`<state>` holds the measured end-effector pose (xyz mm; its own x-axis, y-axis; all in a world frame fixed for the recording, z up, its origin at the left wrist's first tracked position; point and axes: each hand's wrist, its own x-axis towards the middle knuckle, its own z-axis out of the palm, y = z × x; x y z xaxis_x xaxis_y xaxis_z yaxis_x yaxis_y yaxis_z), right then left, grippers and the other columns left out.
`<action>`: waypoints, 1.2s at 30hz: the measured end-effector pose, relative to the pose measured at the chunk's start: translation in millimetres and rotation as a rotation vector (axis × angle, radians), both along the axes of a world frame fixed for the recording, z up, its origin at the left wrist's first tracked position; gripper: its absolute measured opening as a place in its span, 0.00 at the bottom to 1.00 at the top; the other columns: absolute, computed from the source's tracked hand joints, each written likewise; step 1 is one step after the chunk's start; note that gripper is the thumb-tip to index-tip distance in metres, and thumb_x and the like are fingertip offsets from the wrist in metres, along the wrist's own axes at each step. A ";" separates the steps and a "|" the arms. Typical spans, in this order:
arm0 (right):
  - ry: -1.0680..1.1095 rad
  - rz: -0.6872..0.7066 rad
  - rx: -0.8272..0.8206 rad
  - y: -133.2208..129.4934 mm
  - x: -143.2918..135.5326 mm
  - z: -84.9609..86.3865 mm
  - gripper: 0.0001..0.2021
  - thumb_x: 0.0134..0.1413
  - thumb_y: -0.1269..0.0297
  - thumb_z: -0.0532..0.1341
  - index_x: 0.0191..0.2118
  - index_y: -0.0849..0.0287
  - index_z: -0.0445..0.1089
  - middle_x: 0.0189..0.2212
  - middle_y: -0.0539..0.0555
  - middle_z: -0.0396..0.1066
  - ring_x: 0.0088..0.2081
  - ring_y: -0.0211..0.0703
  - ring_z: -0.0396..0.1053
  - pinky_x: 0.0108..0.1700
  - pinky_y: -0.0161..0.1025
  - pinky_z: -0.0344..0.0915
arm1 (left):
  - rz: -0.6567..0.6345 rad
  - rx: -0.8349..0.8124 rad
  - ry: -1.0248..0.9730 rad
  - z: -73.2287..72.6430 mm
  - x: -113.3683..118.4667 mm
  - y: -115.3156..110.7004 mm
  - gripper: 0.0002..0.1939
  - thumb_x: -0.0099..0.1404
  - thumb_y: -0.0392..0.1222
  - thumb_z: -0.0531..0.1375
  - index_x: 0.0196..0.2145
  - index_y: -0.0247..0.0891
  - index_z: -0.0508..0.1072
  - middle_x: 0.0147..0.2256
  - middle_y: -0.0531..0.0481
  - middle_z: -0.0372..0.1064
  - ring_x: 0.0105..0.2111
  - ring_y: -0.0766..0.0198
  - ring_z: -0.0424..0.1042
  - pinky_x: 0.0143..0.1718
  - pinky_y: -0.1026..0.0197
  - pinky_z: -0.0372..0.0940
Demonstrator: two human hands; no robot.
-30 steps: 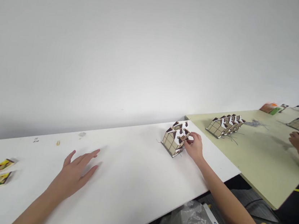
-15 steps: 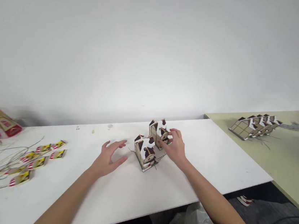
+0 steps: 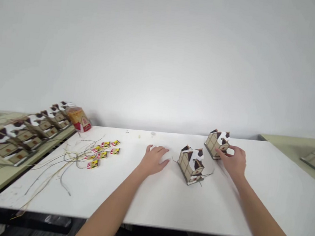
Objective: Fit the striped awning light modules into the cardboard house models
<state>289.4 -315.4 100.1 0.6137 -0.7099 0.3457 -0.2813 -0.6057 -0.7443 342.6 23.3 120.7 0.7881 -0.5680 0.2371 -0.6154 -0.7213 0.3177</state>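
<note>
Soft, bright light strongest mid-height on the wall (image 3: 162,76), faint shadow at its foot, dark top-right corner, slight blur.

there are two hands (image 3: 153,161), two small houses (image 3: 191,165) on the white table (image 3: 169,211), seven printed tags (image 3: 102,155), one packet (image 3: 78,119).

On the table (image 3: 163,207), tags (image 3: 102,155) lie left of two model houses (image 3: 188,167).
</note>
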 end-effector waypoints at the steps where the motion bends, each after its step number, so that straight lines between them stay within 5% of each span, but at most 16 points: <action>1: -0.026 -0.010 -0.005 1.2 -3.1 -0.3 0.32 0.39 0.43 0.67 0.47 0.60 0.68 0.54 0.66 0.61 0.33 0.46 0.72 0.51 0.56 0.65 | 0.060 -0.002 -0.009 1.4 4.0 3.8 0.18 0.65 0.47 0.55 0.52 0.45 0.68 0.52 0.48 0.69 0.52 0.57 0.67 0.62 0.44 0.49; 3: -0.147 0.009 -0.006 5.1 -12.2 0.7 0.35 0.41 0.42 0.66 0.52 0.59 0.65 0.57 0.67 0.59 0.37 0.49 0.74 0.51 0.55 0.66 | 0.204 -0.019 -0.023 5.8 13.7 14.7 0.17 0.65 0.45 0.54 0.50 0.43 0.69 0.51 0.47 0.69 0.51 0.56 0.68 0.59 0.48 0.55; 5: -0.265 0.171 0.031 10.0 -22.7 3.3 0.32 0.45 0.45 0.65 0.54 0.57 0.63 0.56 0.64 0.61 0.43 0.51 0.73 0.52 0.54 0.66 | 0.360 -0.048 -0.023 12.0 24.3 30.5 0.17 0.65 0.43 0.52 0.50 0.40 0.69 0.50 0.46 0.69 0.50 0.56 0.69 0.54 0.51 0.60; 9: -0.021 0.955 0.264 19.2 -34.6 12.0 0.34 0.45 0.50 0.68 0.58 0.53 0.59 0.59 0.63 0.61 0.56 0.55 0.66 0.57 0.53 0.64 | 0.607 -0.078 0.033 25.8 39.6 77.0 0.19 0.61 0.37 0.52 0.50 0.41 0.69 0.50 0.47 0.69 0.48 0.59 0.70 0.49 0.57 0.65; 11: 0.185 1.144 0.312 25.5 -32.9 17.7 0.44 0.40 0.54 0.71 0.63 0.52 0.54 0.64 0.63 0.52 0.62 0.57 0.58 0.60 0.53 0.61 | 0.690 -0.066 0.074 31.2 41.2 103.8 0.22 0.57 0.35 0.53 0.51 0.42 0.69 0.50 0.48 0.69 0.48 0.59 0.70 0.49 0.58 0.65; 14: 0.297 1.181 0.309 39.3 -24.3 25.6 0.55 0.34 0.60 0.74 0.67 0.51 0.46 0.66 0.61 0.48 0.66 0.57 0.51 0.64 0.55 0.54 | 0.810 -0.008 0.150 34.4 38.9 137.8 0.25 0.52 0.35 0.57 0.50 0.42 0.70 0.50 0.42 0.69 0.50 0.48 0.69 0.48 0.50 0.65; 17: 0.388 1.223 0.475 53.2 -14.3 28.3 0.59 0.31 0.63 0.75 0.68 0.52 0.42 0.60 0.63 0.61 0.59 0.58 0.63 0.58 0.56 0.64 | 0.864 0.058 0.236 31.6 37.4 156.5 0.23 0.50 0.36 0.58 0.46 0.42 0.73 0.49 0.38 0.70 0.49 0.41 0.69 0.45 0.41 0.65; 21: 0.440 1.183 0.574 64.0 -4.6 26.8 0.54 0.29 0.65 0.75 0.65 0.56 0.49 0.48 0.62 0.72 0.49 0.62 0.72 0.49 0.58 0.71 | 0.855 0.102 0.295 25.2 41.0 162.1 0.21 0.49 0.35 0.58 0.43 0.43 0.74 0.47 0.39 0.72 0.46 0.44 0.71 0.47 0.38 0.62; 30: 0.409 1.108 0.081 100.9 7.0 54.3 0.54 0.25 0.54 0.75 0.62 0.58 0.53 0.54 0.60 0.66 0.53 0.55 0.67 0.56 0.52 0.64 | 0.858 0.120 0.344 17.2 51.3 165.3 0.20 0.50 0.34 0.57 0.42 0.43 0.75 0.46 0.40 0.73 0.47 0.42 0.71 0.48 0.35 0.60; 36: 0.351 1.098 -0.128 136.6 18.3 62.8 0.49 0.29 0.48 0.73 0.61 0.55 0.57 0.56 0.59 0.61 0.56 0.55 0.62 0.55 0.51 0.63 | 0.879 0.067 0.315 25.2 48.9 164.8 0.19 0.54 0.34 0.57 0.44 0.43 0.73 0.49 0.41 0.70 0.50 0.42 0.69 0.47 0.36 0.64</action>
<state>307.8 -178.8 162.8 0.9542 0.2920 0.0648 0.2633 -0.7175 -0.6449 391.5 188.1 146.0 0.9636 0.2574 -0.0721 0.2668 -0.9098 0.3179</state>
